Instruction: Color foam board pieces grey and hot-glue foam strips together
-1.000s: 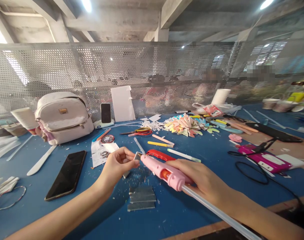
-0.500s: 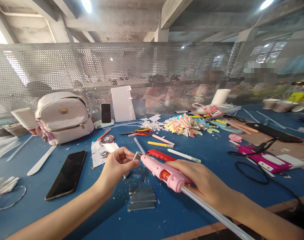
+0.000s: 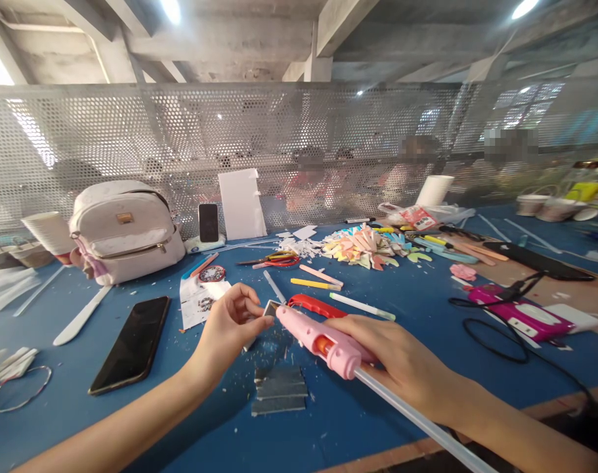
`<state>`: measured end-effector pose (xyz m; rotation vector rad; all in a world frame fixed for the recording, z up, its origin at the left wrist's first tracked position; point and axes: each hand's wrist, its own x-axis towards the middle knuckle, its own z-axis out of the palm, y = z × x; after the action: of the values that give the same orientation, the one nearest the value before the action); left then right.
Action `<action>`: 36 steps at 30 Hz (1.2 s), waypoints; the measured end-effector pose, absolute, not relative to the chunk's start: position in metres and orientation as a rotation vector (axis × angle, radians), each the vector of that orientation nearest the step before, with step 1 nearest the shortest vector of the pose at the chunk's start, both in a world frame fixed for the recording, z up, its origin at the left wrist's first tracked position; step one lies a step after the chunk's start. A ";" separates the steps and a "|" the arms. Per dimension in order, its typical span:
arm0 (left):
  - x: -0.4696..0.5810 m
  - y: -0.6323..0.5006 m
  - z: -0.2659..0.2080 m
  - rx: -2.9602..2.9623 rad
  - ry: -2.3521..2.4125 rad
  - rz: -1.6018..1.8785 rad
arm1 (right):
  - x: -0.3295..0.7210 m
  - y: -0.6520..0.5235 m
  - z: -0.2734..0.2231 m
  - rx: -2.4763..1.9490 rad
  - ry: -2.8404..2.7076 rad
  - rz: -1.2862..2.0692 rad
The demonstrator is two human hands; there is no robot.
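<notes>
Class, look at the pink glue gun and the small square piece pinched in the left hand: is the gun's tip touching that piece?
Touching. In the head view the glue gun tip meets the edge of the small square piece with no gap showing between them.

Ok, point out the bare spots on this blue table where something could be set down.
Bare blue table lies near the front edge, between the black phone and the grey strips. Another patch sits between the white pen and the black cable. It is crowded around the coloured paper pile.
</notes>
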<state>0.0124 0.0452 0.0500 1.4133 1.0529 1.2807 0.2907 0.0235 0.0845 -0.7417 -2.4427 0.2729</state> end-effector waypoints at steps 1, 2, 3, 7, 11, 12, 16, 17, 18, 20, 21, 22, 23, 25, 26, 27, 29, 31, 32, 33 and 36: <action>0.012 0.045 0.050 1.424 1.054 1.289 | 0.291 0.024 0.084 -0.742 -2.446 0.270; 0.012 0.045 0.050 1.434 1.056 1.297 | 0.291 0.024 0.084 -0.738 -2.449 0.268; 0.012 0.045 0.050 1.443 1.057 1.304 | 0.292 0.024 0.083 -0.737 -2.452 0.265; 0.012 0.043 0.051 1.470 1.057 1.320 | 0.293 0.023 0.083 -0.738 -2.458 0.245; 0.012 0.043 0.048 1.481 1.054 1.323 | 0.292 0.021 0.083 -0.730 -2.470 0.221; 0.012 0.043 0.047 1.482 1.054 1.323 | 0.291 0.021 0.083 -0.723 -2.473 0.215; 0.011 0.045 0.045 1.481 1.058 1.318 | 0.291 0.022 0.084 -0.719 -2.482 0.190; 0.011 0.045 0.044 1.480 1.059 1.316 | 0.291 0.022 0.084 -0.722 -2.483 0.188; 0.011 0.045 0.044 1.480 1.061 1.312 | 0.291 0.023 0.084 -0.722 -2.482 0.188; 0.011 0.045 0.044 1.477 1.065 1.299 | 0.290 0.023 0.085 -0.722 -2.480 0.187; 0.011 0.045 0.045 1.474 1.067 1.287 | 0.290 0.023 0.084 -0.722 -2.479 0.184; 0.011 0.045 0.045 1.470 1.068 1.271 | 0.290 0.023 0.084 -0.724 -2.480 0.182; 0.011 0.045 0.045 1.467 1.068 1.250 | 0.289 0.023 0.084 -0.725 -2.481 0.178; 0.009 0.045 0.045 1.461 1.066 1.199 | 0.289 0.023 0.083 -0.723 -2.479 0.170; 0.009 0.045 0.045 1.461 1.064 1.173 | 0.289 0.023 0.082 -0.715 -2.476 0.166; 0.007 0.045 0.045 1.464 1.061 1.152 | 0.289 0.024 0.081 -0.701 -2.468 0.161; 0.005 0.046 0.045 1.483 1.061 1.126 | 0.290 0.025 0.079 -0.658 -2.437 0.152; 0.002 0.047 0.045 1.523 1.070 1.129 | 0.292 0.025 0.076 -0.621 -2.396 0.158; 0.001 0.048 0.045 1.552 1.079 1.141 | 0.294 0.026 0.075 -0.615 -2.374 0.173; 0.000 0.049 0.046 1.588 1.090 1.159 | 0.295 0.026 0.074 -0.621 -2.347 0.194; -0.004 0.052 0.050 1.741 1.124 1.259 | 0.298 0.024 0.073 -0.759 -2.247 0.337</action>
<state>-0.0036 0.0520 0.0497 1.7412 1.1243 1.2589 0.2984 0.0240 0.0729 -0.7586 -2.2473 0.3367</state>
